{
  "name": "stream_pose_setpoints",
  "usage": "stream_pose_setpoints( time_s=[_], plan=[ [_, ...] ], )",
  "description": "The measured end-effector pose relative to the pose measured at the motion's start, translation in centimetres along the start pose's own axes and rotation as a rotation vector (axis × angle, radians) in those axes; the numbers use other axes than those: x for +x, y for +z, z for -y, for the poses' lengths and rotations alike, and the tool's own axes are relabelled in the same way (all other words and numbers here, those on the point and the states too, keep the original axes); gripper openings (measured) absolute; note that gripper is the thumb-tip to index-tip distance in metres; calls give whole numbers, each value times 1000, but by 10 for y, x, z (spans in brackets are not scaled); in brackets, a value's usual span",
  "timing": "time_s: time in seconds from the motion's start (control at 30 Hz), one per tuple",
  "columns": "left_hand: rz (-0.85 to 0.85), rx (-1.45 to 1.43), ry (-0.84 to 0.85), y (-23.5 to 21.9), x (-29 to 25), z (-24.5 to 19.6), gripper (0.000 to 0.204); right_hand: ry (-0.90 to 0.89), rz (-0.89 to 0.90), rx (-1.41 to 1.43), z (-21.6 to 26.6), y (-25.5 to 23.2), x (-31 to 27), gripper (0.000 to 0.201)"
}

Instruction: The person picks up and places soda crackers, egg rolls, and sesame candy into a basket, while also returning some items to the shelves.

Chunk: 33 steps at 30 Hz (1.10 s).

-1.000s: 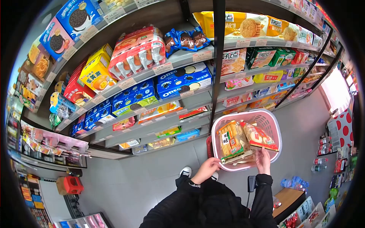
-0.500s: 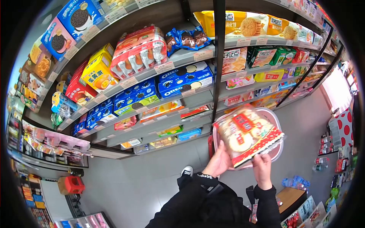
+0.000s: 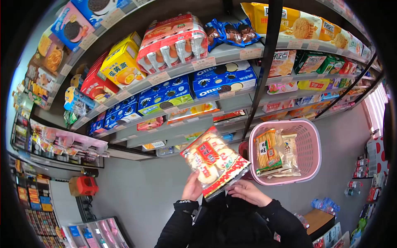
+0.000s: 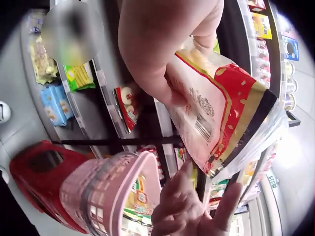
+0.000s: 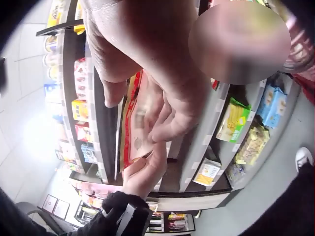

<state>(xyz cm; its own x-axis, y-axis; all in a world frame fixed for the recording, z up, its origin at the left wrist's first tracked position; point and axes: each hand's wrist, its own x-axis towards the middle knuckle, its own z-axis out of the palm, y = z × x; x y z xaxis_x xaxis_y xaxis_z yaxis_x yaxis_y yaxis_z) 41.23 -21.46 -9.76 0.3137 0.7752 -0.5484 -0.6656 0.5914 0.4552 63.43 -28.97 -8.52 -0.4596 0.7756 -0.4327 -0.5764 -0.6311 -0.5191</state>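
Observation:
My left hand grips the left edge of a clear and red snack bag, which is tilted in front of the shelves. In the left wrist view, the left hand's fingers pinch the bag, printed back showing. My right hand is beside the bag's lower right corner with loose, spread fingers; in the left wrist view this hand is below the bag, apart from it. A pink basket stands to the right, holding a yellow-green pack and a pale pack.
Shelves ahead hold blue Oreo boxes, a yellow box and a red multipack. A black post rises between shelf sections. A red stool is at the left, and a wooden table at the lower right.
The bag has moved out of the basket, up and left, to in front of my body. My left hand holds it now; my right hand has let go. The view has shifted left.

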Motion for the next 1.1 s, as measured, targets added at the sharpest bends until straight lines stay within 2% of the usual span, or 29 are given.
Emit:
stream_pose_setpoints(
  time_s=[0.13, 0.3, 0.37, 0.43, 0.57, 0.63, 0.77, 0.83, 0.9, 1.0, 1.07, 1.1],
  plan=[
    [-46, 104, 54, -11, 3, -16, 33, -84, -99, 179, 15, -13, 14, 38],
    [-56, 103, -70, -34, 38, -29, 32, -225, -275, 92, 22, -13, 42, 39],
    [3, 98, -158, -32, 56, -40, 33, -241, -337, 133, 22, -13, 54, 37],
    [30, 141, -219, -37, 79, -47, 33, -250, -475, 70, 17, -15, 67, 35],
    [91, 227, -371, -39, 120, -60, 35, -303, -620, 181, -1, -29, 94, 34],
    [104, 298, -381, -40, 138, -68, 36, -290, -680, 227, 6, -27, 102, 32],
    [162, 451, -405, -34, 183, -75, 36, -437, -640, 391, 7, -45, 134, 25],
    [171, 500, -421, -25, 206, -76, 35, -469, -641, 582, 6, -53, 151, 19],
    [153, 494, -429, -23, 231, -75, 34, -415, -640, 600, 10, -57, 168, 16],
    [172, 556, -492, -34, 275, -75, 34, -476, -679, 634, 9, -74, 196, 16],
    [173, 572, -506, -32, 282, -72, 34, -463, -749, 677, 1, -82, 207, 13],
    [173, 591, -532, -24, 283, -72, 34, -530, -743, 643, 4, -92, 219, 11]
  ],
)
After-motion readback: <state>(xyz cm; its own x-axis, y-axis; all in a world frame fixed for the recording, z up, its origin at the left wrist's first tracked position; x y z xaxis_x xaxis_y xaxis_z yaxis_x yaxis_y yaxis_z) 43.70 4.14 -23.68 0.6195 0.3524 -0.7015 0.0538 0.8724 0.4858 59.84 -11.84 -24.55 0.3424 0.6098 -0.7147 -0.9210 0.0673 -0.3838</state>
